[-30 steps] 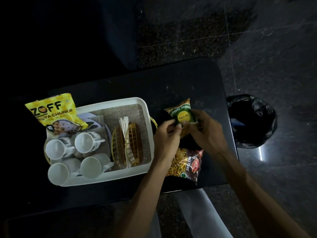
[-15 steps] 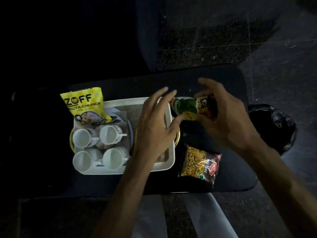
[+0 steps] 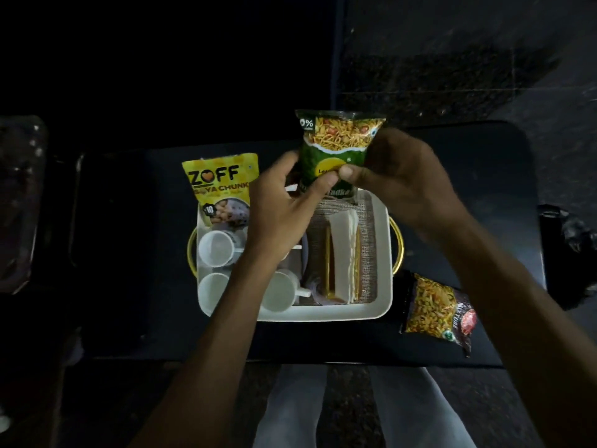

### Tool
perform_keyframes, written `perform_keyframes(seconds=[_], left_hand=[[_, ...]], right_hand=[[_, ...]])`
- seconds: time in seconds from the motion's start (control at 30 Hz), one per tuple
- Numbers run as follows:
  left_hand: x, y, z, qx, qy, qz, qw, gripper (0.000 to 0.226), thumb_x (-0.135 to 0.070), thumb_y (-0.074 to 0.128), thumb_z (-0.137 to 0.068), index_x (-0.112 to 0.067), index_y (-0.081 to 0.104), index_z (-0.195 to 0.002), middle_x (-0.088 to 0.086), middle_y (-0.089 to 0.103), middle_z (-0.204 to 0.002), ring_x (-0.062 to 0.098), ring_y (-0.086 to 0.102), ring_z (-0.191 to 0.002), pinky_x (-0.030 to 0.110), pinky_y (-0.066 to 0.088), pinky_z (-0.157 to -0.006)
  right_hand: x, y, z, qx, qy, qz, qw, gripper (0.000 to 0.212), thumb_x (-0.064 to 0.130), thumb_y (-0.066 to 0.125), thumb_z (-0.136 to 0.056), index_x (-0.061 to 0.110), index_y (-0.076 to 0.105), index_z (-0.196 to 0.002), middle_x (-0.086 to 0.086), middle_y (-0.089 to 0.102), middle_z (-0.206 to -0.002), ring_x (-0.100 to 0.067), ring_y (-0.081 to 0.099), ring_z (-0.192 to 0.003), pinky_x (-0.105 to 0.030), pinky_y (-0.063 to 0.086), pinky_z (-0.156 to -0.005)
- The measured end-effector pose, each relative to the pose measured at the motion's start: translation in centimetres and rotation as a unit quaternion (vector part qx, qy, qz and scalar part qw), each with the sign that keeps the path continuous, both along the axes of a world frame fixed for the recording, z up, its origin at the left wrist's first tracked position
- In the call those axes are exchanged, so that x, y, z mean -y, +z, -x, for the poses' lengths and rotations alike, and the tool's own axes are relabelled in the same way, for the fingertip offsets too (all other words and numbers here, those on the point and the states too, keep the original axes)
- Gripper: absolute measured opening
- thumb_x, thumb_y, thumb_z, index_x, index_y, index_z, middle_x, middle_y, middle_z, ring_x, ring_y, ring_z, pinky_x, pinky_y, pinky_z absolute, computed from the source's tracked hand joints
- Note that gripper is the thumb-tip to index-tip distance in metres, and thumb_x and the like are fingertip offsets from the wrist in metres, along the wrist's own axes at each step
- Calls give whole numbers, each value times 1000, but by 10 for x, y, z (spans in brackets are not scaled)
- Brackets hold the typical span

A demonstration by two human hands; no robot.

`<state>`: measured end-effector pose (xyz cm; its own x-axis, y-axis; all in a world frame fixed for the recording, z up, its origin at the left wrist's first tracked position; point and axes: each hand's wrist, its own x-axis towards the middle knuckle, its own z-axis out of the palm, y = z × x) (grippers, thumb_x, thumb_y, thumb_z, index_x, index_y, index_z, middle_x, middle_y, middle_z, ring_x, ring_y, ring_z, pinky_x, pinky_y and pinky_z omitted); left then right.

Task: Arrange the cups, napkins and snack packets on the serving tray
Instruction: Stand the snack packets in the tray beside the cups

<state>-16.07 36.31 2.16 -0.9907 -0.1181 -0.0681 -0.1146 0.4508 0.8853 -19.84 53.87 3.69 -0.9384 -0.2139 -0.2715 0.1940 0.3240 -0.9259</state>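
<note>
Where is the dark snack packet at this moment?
In the head view, the dark snack packet lies flat on the black table, just right of the white tray, by its near right corner.

The left forearm (image 3: 210, 334) comes in from 7 o'clock and the right forearm (image 3: 504, 302) from 5 o'clock, both bare, converging toward 12 o'clock. The left hand (image 3: 284, 205) pinches a packet (image 3: 336, 140) between thumb and curled fingers. The right hand (image 3: 403, 182), at its 3 o'clock, pinches the same packet, the two thumb tips just beside each other.
</note>
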Motion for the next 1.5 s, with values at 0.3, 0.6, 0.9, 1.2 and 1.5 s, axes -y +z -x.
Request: perform_keyframes(seconds=[0.3, 0.6, 0.9, 1.2, 1.5], left_hand=[[38, -44, -9, 117, 80, 1, 990, 46, -30, 64, -97, -13, 57, -139, -1, 65, -133, 11, 61, -120, 11, 48, -89], [54, -59, -6, 191, 56, 21, 980, 32, -33, 59, -100, -14, 65, -125, 5, 75, -106, 21, 70, -95, 43, 56, -82], [53, -48, -10, 193, 51, 13, 980, 36, -29, 56, -102, -13, 60, -133, 4, 73, -119, 19, 68, -109, 34, 55, -89], [1, 1, -45, 39, -22, 112, 993, 50, -25, 58, -100, -8, 49, -146, 8, 58, -146, 22, 55, -134, 28, 45, -108], [-104, -18, -127, 99, -186, 87, 974, 41, -21, 56, -101, -10, 57, -140, 5, 62, -139, 15, 57, -130, 16, 40, -107]], right_hand=[[80, -60, 7, 68, -42, -142, 987, 34, 30, 72, -87, 16, 63, -116, 4, 70, -108, -11, 65, -96, -26, 53, -78], [109, -96, 12, 64, -34, -255, 964, 32, 28, 74, -84, 9, 69, -109, 0, 68, -100, -13, 58, -88, -9, 34, -58], [103, -76, 8, 42, -38, -277, 959, 37, 29, 72, -86, 9, 66, -117, -6, 69, -115, -21, 64, -104, -16, 36, -68], [27, -41, -67, -1, -103, -338, 935, 65, 49, 47, -97, 13, 32, -149, -9, 35, -154, -25, 28, -144, -34, 35, -106], [-70, -68, -181, 77, -55, -329, 939, 50, 35, 52, -99, 13, 43, -144, -5, 44, -145, -18, 39, -132, -29, 39, -106]])
